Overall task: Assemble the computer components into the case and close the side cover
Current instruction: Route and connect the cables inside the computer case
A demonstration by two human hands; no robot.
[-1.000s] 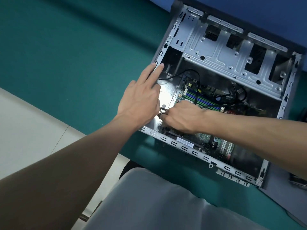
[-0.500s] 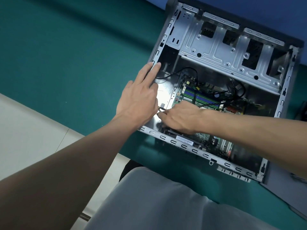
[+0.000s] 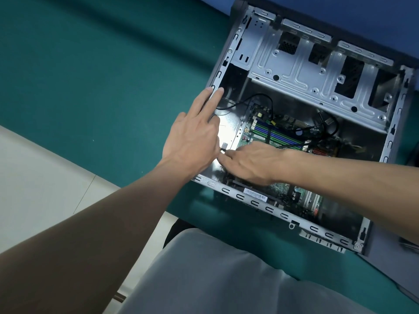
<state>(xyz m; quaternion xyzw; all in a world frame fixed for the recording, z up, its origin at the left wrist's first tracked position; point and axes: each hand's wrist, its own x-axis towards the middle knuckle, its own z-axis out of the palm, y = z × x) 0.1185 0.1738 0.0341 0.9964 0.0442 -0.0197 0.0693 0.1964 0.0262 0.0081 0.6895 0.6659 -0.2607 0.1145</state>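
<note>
The open computer case (image 3: 254, 203) lies on its side on the teal table. Inside it sits the green motherboard (image 3: 280, 135) with blue and green memory slots. My left hand (image 3: 192, 137) reaches in from the left, its index and middle fingers straight and resting on the case's left rim. My right hand (image 3: 249, 162) comes in from the right and lies over the board's near left corner. Its curled fingers pinch a small black cable connector (image 3: 223, 150) just beside my left hand. What the connector meets is hidden under the fingers.
A silver drive cage (image 3: 306, 73) fills the far part of the case. A black cable (image 3: 240, 103) loops along the case floor near my left fingertips, and more cables (image 3: 326, 126) bunch at the board's far right. White floor (image 3: 34, 177) lies left of the table and my grey-clad knee (image 3: 215, 275) is below.
Both hands stay where they were at the board's near left corner, the right one still pinching the connector. Only the view has shifted slightly.
</note>
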